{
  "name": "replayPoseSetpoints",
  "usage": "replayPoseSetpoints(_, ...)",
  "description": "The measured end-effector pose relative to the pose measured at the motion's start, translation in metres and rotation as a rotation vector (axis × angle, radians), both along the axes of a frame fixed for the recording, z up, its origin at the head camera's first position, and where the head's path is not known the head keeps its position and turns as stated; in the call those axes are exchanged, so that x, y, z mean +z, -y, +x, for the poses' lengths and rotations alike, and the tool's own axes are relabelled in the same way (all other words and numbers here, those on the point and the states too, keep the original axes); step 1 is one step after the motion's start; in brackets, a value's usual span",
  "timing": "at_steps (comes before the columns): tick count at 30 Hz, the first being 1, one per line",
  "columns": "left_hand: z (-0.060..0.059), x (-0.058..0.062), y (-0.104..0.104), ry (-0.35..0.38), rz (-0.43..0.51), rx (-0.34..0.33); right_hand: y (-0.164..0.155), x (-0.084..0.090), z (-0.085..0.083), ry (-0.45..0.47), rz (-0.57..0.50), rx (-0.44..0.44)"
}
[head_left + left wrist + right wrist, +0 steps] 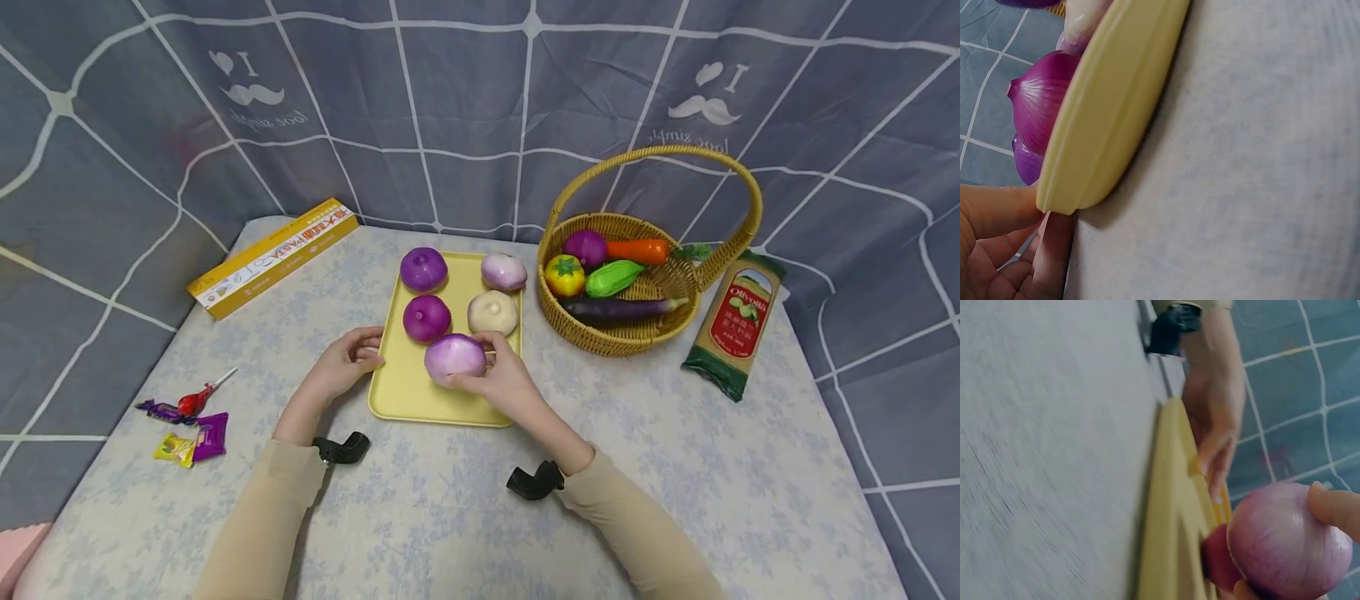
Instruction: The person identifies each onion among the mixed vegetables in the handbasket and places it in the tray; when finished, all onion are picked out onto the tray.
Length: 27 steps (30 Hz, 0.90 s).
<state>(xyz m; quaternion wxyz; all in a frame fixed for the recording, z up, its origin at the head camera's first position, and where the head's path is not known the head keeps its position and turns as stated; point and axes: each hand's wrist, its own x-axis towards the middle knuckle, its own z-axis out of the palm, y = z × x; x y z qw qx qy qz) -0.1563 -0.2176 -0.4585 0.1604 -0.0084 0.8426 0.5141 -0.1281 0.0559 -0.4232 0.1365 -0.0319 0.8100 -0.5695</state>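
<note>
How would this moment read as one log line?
right hand: holds pale onion over tray | left hand: touches tray edge | four more onions on tray

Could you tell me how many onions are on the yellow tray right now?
5: two dark purple at far left and middle left, two pale at far right and middle right, and one light purple held by the right hand near the front.

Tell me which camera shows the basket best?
The head view: the whole basket shows, handle and vegetables inside, right of the tray. The left wrist view catches only a tiny sliver at its top edge; the right wrist view shows none.
</note>
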Motion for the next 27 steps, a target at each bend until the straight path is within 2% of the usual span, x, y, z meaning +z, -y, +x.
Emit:
replayPoseSetpoints(5, -0.001, 0.0, 0.001, 0.004, 0.005, -0.004, 0.013, -0.008, 0.0, 0.007, 0.064, 0.053)
replayPoseSetpoints(11, 0.0, 0.001, 0.0, -0.007, 0.005, -0.008, 0.023, -0.014, -0.003, 0.006, 0.086, 0.093)
replayPoseSetpoints(27, 0.001, -0.001, 0.004, -0.034, 0.039, -0.017, 0.031, -0.014, -0.002, 0.03, 0.109, 0.086)
